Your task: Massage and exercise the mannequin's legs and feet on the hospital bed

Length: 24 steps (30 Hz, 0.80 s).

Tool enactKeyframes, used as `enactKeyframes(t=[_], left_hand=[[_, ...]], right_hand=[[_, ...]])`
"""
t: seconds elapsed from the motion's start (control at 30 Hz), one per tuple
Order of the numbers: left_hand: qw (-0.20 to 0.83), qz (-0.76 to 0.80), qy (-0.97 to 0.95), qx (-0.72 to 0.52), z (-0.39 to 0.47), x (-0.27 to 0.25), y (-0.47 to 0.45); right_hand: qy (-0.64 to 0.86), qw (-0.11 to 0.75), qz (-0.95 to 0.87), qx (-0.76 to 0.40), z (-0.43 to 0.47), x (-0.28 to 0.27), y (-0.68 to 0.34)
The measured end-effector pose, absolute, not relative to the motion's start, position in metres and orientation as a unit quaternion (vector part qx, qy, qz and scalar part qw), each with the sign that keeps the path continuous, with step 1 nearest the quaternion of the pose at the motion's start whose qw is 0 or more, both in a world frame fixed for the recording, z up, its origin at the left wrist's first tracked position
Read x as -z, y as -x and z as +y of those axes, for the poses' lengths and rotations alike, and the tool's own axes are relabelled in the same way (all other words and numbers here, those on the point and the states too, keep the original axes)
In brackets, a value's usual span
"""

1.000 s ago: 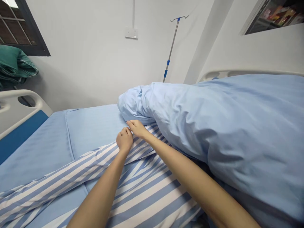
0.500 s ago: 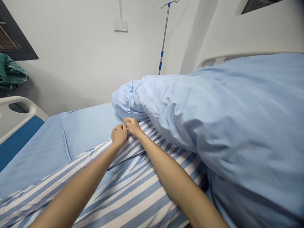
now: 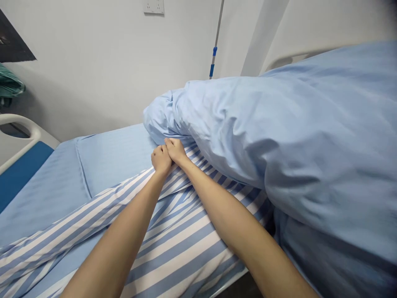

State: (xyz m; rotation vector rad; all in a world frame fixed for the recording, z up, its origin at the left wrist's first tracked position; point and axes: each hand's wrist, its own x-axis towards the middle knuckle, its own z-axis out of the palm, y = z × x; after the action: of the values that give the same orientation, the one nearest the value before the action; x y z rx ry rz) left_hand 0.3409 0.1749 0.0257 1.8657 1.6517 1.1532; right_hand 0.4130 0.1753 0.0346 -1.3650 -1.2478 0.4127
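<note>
My left hand (image 3: 161,158) is closed in a fist on the far edge of a blue-and-white striped cloth (image 3: 182,244). Pressed against it, my right hand (image 3: 175,150) is closed on the same edge, just below the end of a puffy light-blue quilt (image 3: 223,120). The fingertips of both hands are mostly hidden. Beneath my arms, the striped cloth lies loose and wrinkled over the bed, with part of it running under the quilt. Whether it is a sheet or a garment I cannot tell.
The bed has a light-blue mattress cover (image 3: 114,153) and an end board (image 3: 37,134) at the left. Behind it are a white wall (image 3: 102,62), a socket plate (image 3: 154,6) and a drip stand (image 3: 214,58). Green fabric (image 3: 10,82) hangs at far left.
The view has tipped downward. My left hand has shifted right, closer against my right hand. Both hands stay closed on the striped cloth, and the quilt lies as before.
</note>
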Motion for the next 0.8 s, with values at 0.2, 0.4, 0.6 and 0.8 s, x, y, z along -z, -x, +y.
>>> enactKeyframes(t=[0.2, 0.4, 0.6, 0.8], left_hand=[[0.199, 0.595, -0.689, -0.363, 0.171, -0.032, -0.341], [0.179, 0.607, -0.686, -0.359, 0.172, -0.029, -0.344], [0.174, 0.61, -0.695, -0.338, 0.17, -0.029, -0.345], [0.204, 0.579, -0.714, -0.338, 0.177, -0.052, -0.362]], right_hand=[[0.633, 0.488, -0.6, 0.028, 0.159, -0.054, -0.417], [0.662, 0.513, -0.546, 0.011, 0.17, -0.04, -0.431], [0.664, 0.541, -0.515, -0.034, 0.179, -0.021, -0.439], [0.619, 0.6, -0.498, -0.094, 0.18, -0.026, -0.443]])
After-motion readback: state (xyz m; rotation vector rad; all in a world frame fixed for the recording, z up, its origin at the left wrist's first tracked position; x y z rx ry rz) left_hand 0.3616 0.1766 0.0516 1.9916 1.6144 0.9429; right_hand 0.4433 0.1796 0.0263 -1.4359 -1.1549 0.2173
